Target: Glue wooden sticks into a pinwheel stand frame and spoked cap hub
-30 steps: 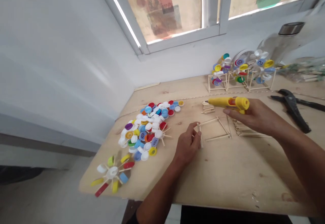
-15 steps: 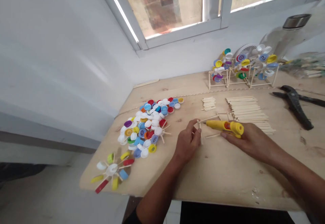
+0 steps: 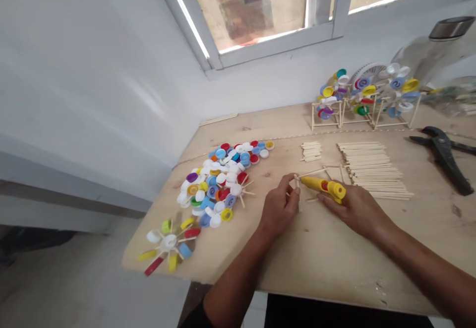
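Hands were working close together at the front of the plywood board (image 3: 334, 263): the left hand (image 3: 278, 208) was closed on one corner of a small stick frame (image 3: 314, 172), and the right hand (image 3: 357, 210) was curled around a yellow glue gun (image 3: 320, 185), with its nozzle just beside that corner. This frame had only a few sticks joined and carried no caps. Just behind lay a small bundle of sticks (image 3: 311, 152) and a larger row of loose sticks (image 3: 374, 169). To the left was a heap of bottle caps (image 3: 219, 184), and near the wall stood stick stands (image 3: 366, 102) already carrying cap wheels.
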Demonstrator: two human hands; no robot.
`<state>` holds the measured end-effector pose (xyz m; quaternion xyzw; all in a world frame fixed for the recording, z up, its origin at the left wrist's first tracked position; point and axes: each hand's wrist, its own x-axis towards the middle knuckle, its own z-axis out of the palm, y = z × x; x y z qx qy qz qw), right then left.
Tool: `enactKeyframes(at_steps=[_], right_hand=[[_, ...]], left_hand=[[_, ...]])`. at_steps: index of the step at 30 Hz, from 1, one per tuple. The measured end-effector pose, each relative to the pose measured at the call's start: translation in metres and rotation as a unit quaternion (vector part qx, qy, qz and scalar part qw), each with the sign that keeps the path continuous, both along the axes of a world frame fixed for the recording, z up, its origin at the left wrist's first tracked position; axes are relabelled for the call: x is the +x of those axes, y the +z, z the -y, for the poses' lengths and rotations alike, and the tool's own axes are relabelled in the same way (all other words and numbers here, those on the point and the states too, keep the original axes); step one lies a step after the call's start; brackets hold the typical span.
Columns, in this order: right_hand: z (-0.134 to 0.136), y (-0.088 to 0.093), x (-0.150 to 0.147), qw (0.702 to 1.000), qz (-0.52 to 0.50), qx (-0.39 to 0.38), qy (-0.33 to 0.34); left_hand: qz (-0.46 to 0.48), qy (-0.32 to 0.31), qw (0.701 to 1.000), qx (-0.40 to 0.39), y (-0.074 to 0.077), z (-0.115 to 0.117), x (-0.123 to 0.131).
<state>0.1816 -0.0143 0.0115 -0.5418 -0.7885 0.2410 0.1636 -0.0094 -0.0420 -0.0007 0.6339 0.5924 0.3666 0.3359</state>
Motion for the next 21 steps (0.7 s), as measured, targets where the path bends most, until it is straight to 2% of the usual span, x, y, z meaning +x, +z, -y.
enactKeyframes(at_steps=[6,21], right_hand=[[-0.0014,-0.0039,-0.0016,1.0,0.001,0.027,0.004],[-0.0037,-0.0059,-0.0026,1.0,-0.002,-0.004,0.005]], left_hand=[[0.004,0.001,1.0,-0.001,0.0012,-0.0006,0.0],[-0.01,0.004,1.0,-0.002,0.0041,-0.0004,0.0011]])
